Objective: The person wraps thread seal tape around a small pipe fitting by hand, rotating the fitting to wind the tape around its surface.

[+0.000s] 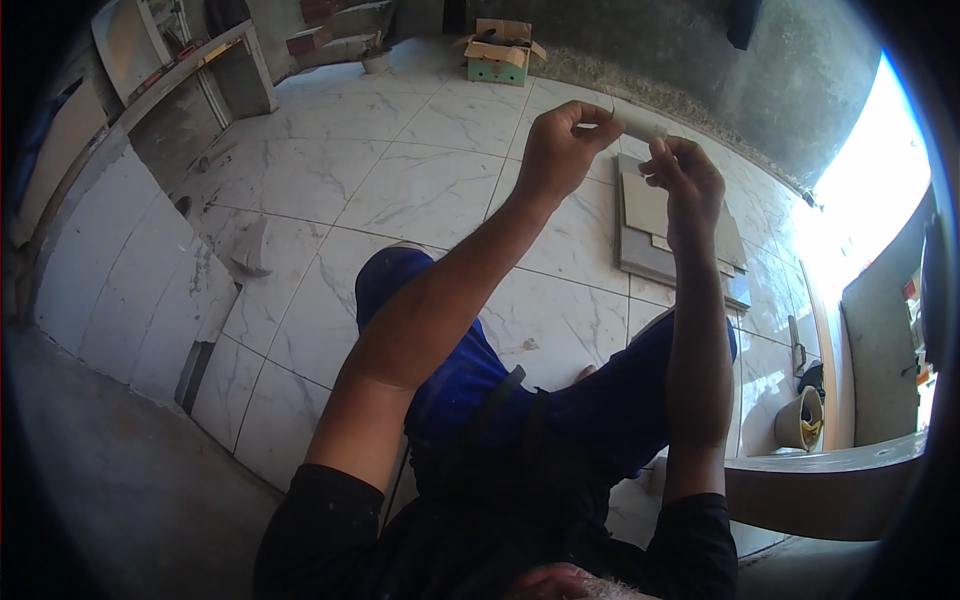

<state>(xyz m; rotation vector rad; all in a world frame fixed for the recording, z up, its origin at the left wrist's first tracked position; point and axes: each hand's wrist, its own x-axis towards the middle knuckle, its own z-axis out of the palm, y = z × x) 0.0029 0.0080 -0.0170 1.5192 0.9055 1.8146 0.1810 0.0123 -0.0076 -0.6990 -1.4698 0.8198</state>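
Note:
Both arms are raised in front of me, and a small pale grey-green strip [640, 124] stretches between the hands. My left hand [568, 148] pinches its left end between thumb and fingers. At the other end, my right hand [690, 178] has its thumb and fingertips closed on the strip's right edge. What the strip is made of cannot be made out. Below the right hand, a stack of flat boards or tiles [640, 252] lies on the floor.
White marbled tiles [400, 185] cover the floor. A cardboard box [500, 60] stands by the far wall. White panels [120, 270] and a counter line the left. At right are a bucket [798, 420] with things inside, a curved-edged table [840, 490] and a bright doorway.

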